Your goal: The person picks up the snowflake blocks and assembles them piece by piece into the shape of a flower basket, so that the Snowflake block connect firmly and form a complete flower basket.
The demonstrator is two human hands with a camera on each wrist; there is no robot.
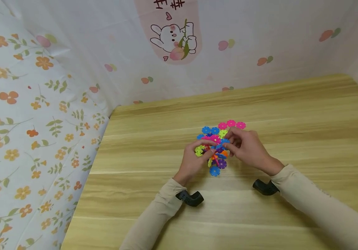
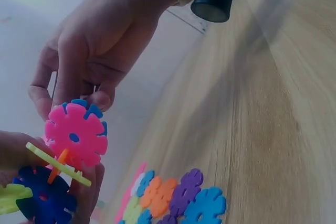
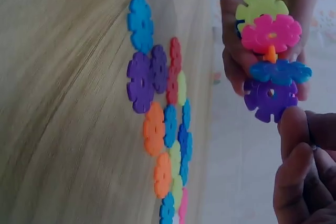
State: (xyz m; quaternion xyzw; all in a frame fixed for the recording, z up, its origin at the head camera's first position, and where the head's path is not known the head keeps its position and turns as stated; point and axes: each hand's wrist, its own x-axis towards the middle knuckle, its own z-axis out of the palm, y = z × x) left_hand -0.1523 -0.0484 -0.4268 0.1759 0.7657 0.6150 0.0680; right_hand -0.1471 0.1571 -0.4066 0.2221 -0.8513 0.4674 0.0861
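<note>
My left hand [image 1: 194, 158] holds a joined cluster of notched, flower-shaped plastic discs above the table. In the right wrist view the cluster has a yellow-green disc [image 3: 261, 10], a pink disc [image 3: 271, 33], a blue disc [image 3: 281, 72] lying edge-on and a purple disc [image 3: 271, 98]. A small orange piece [image 3: 270, 54] joins the pink and blue ones. My right hand [image 1: 251, 147] pinches the cluster's near edge at the purple disc, thumb against finger. The left wrist view shows a pink disc [image 2: 76, 136] and a dark blue disc [image 2: 44, 195] with a yellow-green one edge-on between them.
More discs lie flat on the wooden table [image 1: 154, 146] beneath and behind the hands, among them a pink group [image 1: 231, 123], a blue disc [image 1: 214, 171] and a purple disc [image 1: 221, 164]. Black curved wrist pieces [image 1: 191, 198] hang below both cuffs. A printed cloth [image 1: 82, 52] stands behind.
</note>
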